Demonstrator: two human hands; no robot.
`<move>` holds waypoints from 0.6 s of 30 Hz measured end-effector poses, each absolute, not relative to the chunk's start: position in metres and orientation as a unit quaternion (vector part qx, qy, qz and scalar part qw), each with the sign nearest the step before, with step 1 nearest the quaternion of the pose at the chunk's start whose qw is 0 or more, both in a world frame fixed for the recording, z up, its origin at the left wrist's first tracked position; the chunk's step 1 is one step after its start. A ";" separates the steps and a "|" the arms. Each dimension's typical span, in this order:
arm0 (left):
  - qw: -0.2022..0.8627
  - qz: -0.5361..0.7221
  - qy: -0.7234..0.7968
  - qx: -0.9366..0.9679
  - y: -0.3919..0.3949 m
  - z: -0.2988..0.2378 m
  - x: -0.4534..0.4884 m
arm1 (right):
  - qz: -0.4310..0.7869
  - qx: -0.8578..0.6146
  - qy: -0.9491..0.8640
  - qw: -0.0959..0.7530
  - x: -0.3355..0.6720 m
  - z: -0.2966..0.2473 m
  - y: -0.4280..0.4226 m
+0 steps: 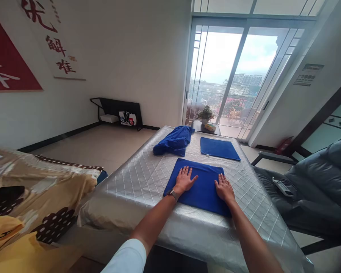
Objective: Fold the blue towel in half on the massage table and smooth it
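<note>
A blue cloth (201, 189) lies flat as a rectangle on the table's silver quilted cover (142, 182), near the front. My left hand (184, 180) rests palm down on its left part, fingers spread; a watch is on that wrist. Over on the cloth's right side, my right hand (225, 188) also lies flat with fingers stretched out. Behind it is a second flat blue cloth (219, 148) with a small white tag at its edge. A crumpled blue cloth (176, 140) lies at the back left of the table.
A grey armchair (309, 182) with a corded device (283, 187) on it stands to the right. At left is a bed or couch with a patterned blanket (59, 185). Beyond the table, a potted plant (206, 114) stands before a sliding glass door (230, 76).
</note>
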State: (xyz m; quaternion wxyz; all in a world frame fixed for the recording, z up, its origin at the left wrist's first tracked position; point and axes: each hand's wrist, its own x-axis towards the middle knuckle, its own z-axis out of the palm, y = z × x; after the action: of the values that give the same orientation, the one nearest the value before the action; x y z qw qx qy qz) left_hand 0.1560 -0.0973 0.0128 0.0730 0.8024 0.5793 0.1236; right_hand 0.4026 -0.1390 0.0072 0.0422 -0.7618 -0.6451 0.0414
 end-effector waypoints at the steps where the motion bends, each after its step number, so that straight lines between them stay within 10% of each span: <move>1: 0.065 0.121 0.592 0.794 -0.096 0.012 0.144 | 0.043 -0.762 -0.645 0.042 0.403 0.007 -0.139; 18: 0.027 0.141 0.625 0.767 -0.102 0.010 0.101 | 0.030 -0.755 -0.655 0.002 0.409 0.035 -0.105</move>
State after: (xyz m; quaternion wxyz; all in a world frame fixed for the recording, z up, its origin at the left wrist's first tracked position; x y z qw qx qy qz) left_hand 0.1014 -0.1015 0.0102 0.0273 0.7670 0.6253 0.1412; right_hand 0.4090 -0.1049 0.0354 0.0018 -0.7554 -0.6545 0.0300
